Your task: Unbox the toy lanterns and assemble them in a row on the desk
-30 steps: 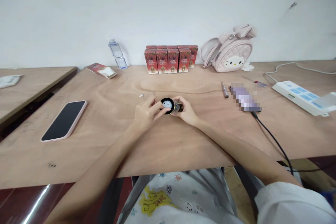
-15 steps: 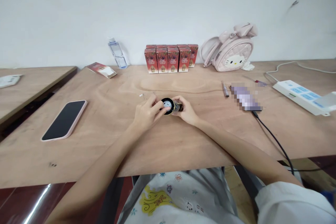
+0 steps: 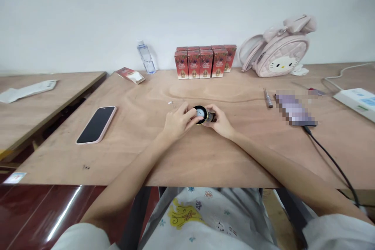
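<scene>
A small black-and-gold ornament (image 3: 206, 119), lantern-like in shape, is held on its side just above the middle of the table. Its round black-rimmed base faces me, with a pale grey disc (image 3: 200, 113) set inside. My right hand (image 3: 219, 122) is closed around the darker, partly see-through body, which its fingers mostly cover. From the other side, my left hand (image 3: 181, 119) grips the base, thumb and fingertips lying on the disc and rim. Just behind the left hand lies a tiny white tag-like piece (image 3: 170, 103).
Several red Christmas boxes (image 3: 200, 65) stand by the wall, between a clear bottle (image 3: 145, 58) and a pink bag (image 3: 283, 56). An opened red box (image 3: 131, 75) lies left. A phone (image 3: 96, 125), screwdriver (image 3: 267, 99), cabled phone (image 3: 294, 109) and power strip (image 3: 359, 101) also lie there.
My view has swung left, so everything appears farther right. Both hands still hold the ornament, and the left fingers have shifted slightly over its base.
</scene>
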The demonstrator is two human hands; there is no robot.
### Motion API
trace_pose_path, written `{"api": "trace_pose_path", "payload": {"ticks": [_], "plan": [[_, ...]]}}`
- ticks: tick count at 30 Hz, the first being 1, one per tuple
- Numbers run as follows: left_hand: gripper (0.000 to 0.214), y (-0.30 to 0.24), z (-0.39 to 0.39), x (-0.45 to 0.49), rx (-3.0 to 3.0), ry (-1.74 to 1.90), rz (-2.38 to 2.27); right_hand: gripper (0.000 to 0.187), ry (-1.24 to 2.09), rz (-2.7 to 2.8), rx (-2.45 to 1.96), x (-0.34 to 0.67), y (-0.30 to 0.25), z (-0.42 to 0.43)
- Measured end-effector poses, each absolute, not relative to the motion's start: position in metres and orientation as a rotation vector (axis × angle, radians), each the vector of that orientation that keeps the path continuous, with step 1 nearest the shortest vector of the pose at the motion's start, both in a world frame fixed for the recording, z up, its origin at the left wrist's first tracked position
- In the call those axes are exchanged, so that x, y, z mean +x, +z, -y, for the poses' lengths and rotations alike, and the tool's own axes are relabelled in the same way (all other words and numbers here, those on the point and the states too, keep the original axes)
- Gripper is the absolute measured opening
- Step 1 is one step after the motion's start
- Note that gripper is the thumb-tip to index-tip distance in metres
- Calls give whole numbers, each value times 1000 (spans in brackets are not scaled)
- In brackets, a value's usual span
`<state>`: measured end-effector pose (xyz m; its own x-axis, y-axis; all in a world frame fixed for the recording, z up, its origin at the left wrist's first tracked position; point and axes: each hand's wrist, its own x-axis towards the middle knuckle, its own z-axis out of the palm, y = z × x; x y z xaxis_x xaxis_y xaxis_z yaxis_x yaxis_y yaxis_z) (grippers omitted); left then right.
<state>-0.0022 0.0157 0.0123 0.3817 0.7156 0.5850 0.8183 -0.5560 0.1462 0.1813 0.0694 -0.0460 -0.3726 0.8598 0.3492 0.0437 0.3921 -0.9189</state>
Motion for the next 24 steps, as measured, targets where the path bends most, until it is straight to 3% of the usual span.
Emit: {"api": "trace_pose_path", "payload": {"ticks": [5,10,24], "plan": [[31,9,-21,0,-2607,-1424,1635,40,1078,1721,-787,181,-46,-69],[48,6,-28,5,-2713,-2123,2096,38,1047,1767,-809,182,-46,-69],[38,1,-19,20,-2693,-2453,2076,32,1014,1806,-743,181,-41,-64]]}}
